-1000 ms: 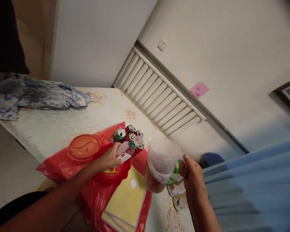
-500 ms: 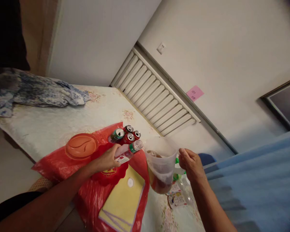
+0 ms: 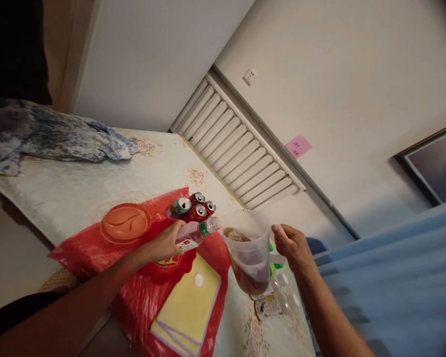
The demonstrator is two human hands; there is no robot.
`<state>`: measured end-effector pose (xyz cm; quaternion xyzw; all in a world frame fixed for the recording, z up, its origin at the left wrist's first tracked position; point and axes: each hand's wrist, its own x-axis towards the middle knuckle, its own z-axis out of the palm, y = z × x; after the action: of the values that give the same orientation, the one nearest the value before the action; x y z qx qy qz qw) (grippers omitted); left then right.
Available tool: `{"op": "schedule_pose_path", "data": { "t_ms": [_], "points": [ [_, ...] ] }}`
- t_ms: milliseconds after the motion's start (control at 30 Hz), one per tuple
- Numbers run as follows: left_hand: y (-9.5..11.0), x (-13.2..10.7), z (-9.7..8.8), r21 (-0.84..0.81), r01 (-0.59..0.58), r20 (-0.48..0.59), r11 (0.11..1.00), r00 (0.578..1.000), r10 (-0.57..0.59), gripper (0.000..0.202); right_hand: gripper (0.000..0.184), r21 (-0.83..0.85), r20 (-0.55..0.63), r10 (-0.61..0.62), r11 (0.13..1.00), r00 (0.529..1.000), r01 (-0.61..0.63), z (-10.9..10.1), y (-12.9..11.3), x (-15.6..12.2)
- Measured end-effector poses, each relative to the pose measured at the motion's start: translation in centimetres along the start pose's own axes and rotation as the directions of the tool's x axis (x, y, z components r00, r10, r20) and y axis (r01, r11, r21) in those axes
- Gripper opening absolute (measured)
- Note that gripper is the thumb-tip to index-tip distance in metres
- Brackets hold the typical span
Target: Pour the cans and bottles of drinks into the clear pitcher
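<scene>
Bottle: a small clear plastic bottle (image 3: 193, 234) with a red-and-white label and a green neck ring, lying nearly level over the red bag, its mouth pointing at the pitcher's rim and just beside it.
Left hand: the left hand (image 3: 163, 245) has its fingers wrapped around the bottle's lower half.
Pitcher: a translucent plastic pitcher (image 3: 249, 258), held off the table and tilted, with brown liquid in its lower part.
Right hand: the right hand (image 3: 292, 248) is closed on the pitcher's handle, thumb on top.
Cans: four opened drink cans (image 3: 193, 207) stand in a cluster just behind the bottle.
Red bag: a red plastic bag (image 3: 96, 250) is spread on the table (image 3: 59, 193). An orange lid (image 3: 125, 223) and a yellow folder (image 3: 188, 307) lie on it.
Under the pitcher: an empty clear bottle (image 3: 282, 292) lies on its side.
Far end: a blue-and-white cloth (image 3: 52, 139) lies crumpled.
Wall: a slatted white grille (image 3: 238, 148), a pink sticky note (image 3: 298, 146) and a socket (image 3: 249, 76).
</scene>
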<state>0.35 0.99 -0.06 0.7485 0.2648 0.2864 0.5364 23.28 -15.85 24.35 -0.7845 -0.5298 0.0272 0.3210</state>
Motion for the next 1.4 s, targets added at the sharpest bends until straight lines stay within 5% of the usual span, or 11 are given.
{"op": "schedule_pose_path", "data": {
  "t_ms": [1400],
  "points": [
    [0.2,-0.2,-0.4,0.017,-0.023,-0.016,1.000,1.000,0.023,0.052,0.053,-0.132,0.076,-0.032,0.990,0.997,0.041,-0.4,-0.8,1.3]
  ]
}}
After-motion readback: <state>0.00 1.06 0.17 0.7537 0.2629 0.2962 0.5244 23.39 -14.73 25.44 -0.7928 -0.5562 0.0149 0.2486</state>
